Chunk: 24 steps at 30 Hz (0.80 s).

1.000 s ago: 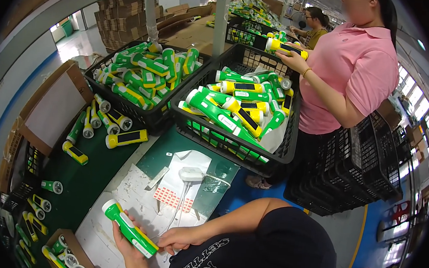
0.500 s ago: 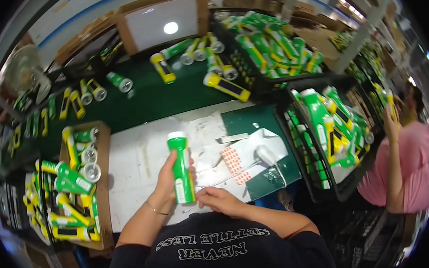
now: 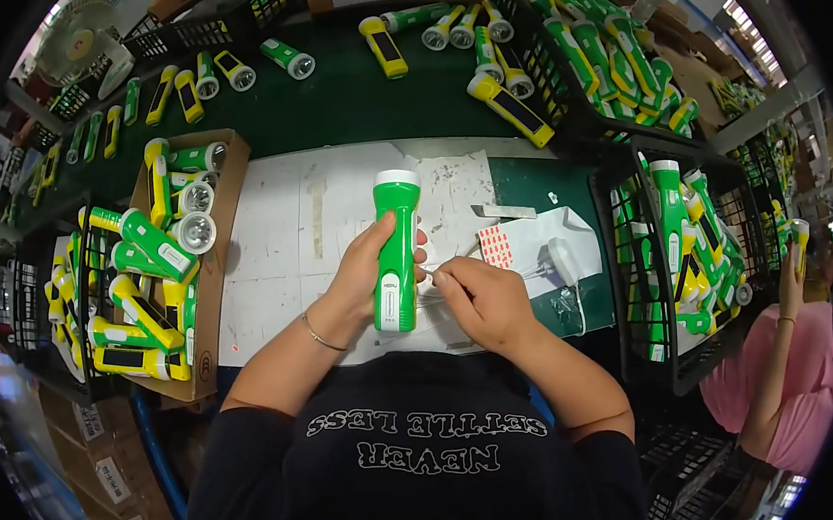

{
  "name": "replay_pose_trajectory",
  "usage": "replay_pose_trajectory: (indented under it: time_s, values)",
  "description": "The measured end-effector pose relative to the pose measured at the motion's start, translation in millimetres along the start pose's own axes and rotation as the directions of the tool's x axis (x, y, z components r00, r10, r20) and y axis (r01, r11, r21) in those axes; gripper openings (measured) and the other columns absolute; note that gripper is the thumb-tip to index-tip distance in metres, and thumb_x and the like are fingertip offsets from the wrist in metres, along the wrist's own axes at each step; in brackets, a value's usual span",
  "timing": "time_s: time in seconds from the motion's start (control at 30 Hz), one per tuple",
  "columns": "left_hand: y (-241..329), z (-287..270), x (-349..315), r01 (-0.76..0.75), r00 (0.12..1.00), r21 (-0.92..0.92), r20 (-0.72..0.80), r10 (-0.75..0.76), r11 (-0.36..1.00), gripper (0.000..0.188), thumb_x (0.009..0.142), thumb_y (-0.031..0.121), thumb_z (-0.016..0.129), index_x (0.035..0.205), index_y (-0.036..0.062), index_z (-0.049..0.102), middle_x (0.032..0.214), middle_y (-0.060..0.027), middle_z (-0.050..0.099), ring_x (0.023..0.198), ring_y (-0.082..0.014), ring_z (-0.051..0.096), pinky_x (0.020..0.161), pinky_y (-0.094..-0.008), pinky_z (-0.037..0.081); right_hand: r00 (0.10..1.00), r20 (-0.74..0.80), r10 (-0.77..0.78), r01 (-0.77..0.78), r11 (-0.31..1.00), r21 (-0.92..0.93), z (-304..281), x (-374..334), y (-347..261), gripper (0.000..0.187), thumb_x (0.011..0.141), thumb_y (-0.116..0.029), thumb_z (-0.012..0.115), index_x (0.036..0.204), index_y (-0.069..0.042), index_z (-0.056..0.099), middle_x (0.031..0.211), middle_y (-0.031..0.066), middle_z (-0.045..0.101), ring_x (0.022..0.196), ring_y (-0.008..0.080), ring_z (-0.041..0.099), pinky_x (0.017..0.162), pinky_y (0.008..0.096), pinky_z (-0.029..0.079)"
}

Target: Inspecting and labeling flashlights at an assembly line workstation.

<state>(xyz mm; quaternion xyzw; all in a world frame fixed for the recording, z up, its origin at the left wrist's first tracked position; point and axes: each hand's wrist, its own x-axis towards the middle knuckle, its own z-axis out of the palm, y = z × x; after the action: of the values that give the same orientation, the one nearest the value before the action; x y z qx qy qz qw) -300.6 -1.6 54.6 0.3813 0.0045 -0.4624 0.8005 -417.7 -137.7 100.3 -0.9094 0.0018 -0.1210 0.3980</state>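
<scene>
My left hand (image 3: 360,271) is wrapped round a green flashlight (image 3: 398,249) with a white head. It stands lengthwise over the white work sheet, head pointing away from me. My right hand (image 3: 487,304) is closed in a pinch beside the flashlight's right side; something small and thin shows at the fingertips, too small to name. Just beyond that hand lies a sheet of red-and-white stickers (image 3: 496,247). A white adapter-like block (image 3: 563,261) with a thin white cord rests to the right on white paper.
On the left, a cardboard box (image 3: 207,327) holds green and yellow flashlights. Black crates (image 3: 665,360) of flashlights stand to the right and far right. Several flashlights, one a yellow one with a dark panel (image 3: 512,110), lie along the green table (image 3: 350,110). A co-worker in pink (image 3: 765,381) holds a flashlight at right.
The view has shifted, so the scene sits differently. My right hand has risen from near the flashlight's tail to beside its middle, fingers pinched. The left hand keeps its hold.
</scene>
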Motion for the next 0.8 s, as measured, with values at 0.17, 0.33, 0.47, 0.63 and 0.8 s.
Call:
replay_pose_trajectory:
  time_s: [0.17, 0.33, 0.47, 0.63, 0.8]
  values:
    - [-8, -1, 0, -0.007, 1.000, -0.085, -0.029, 0.005, 0.996, 0.042, 0.092, 0.044, 0.045, 0.104, 0.0044, 0.049, 0.082, -0.0070, 0.054, 0.065, -0.0162, 0.055, 0.053, -0.0287, 0.048, 0.971, 0.177, 0.163, -0.196, 0.963, 0.184, 15, -13, 2, 0.023, 0.085, -0.028, 0.058, 0.080, -0.006, 0.061, 0.064, 0.0081, 0.056, 0.055, 0.0221, 0.055, 0.051, 0.0313, 0.042]
    - [-19, 5, -7, 0.035, 0.999, -0.005, -0.006, -0.035, 0.999, 0.043, 0.092, 0.044, 0.044, 0.105, 0.0033, 0.048, 0.085, -0.0079, 0.055, 0.066, -0.0154, 0.055, 0.052, -0.0295, 0.049, 0.876, 0.386, 0.291, -0.483, 0.507, 0.714, 63, -31, 25, 0.031, 0.083, -0.030, 0.064, 0.096, -0.003, 0.059, 0.072, 0.0007, 0.055, 0.057, 0.0081, 0.049, 0.054, 0.0247, 0.040]
    - [-14, -1, -1, 0.108, 0.977, -0.164, 0.200, -0.074, 0.981, 0.049, 0.093, 0.040, 0.044, 0.127, 0.0036, 0.041, 0.119, -0.0172, 0.052, 0.109, -0.0251, 0.052, 0.092, -0.0427, 0.044, 0.668, 0.717, 0.199, -0.732, 0.008, 0.681, 56, -34, 21, 0.026, 0.083, -0.024, 0.056, 0.102, -0.008, 0.049, 0.081, 0.0063, 0.059, 0.045, 0.0060, 0.037, 0.039, 0.0193, 0.025]
    - [-8, -21, 19, 0.216, 0.939, -0.359, 0.331, -0.093, 0.908, 0.050, 0.088, 0.034, 0.055, 0.129, 0.0093, 0.040, 0.115, -0.0156, 0.052, 0.102, -0.0266, 0.055, 0.090, -0.0475, 0.045, 0.660, 0.747, -0.085, -0.751, -0.057, 0.658, 54, -50, 7, 0.034, 0.079, -0.035, 0.057, 0.097, -0.007, 0.052, 0.081, 0.0067, 0.060, 0.060, 0.0085, 0.047, 0.052, 0.0209, 0.035]
    - [10, 3, 11, 0.210, 0.964, -0.073, 0.184, -0.194, 0.975, 0.051, 0.082, 0.019, 0.063, 0.126, 0.0059, 0.041, 0.095, -0.0135, 0.054, 0.092, -0.0253, 0.057, 0.082, -0.0482, 0.051, 0.731, 0.681, 0.052, -0.676, 0.191, 0.711, 52, -51, -4, 0.028, 0.086, -0.032, 0.058, 0.096, -0.005, 0.056, 0.082, 0.0046, 0.060, 0.078, 0.0107, 0.056, 0.070, 0.0241, 0.043]
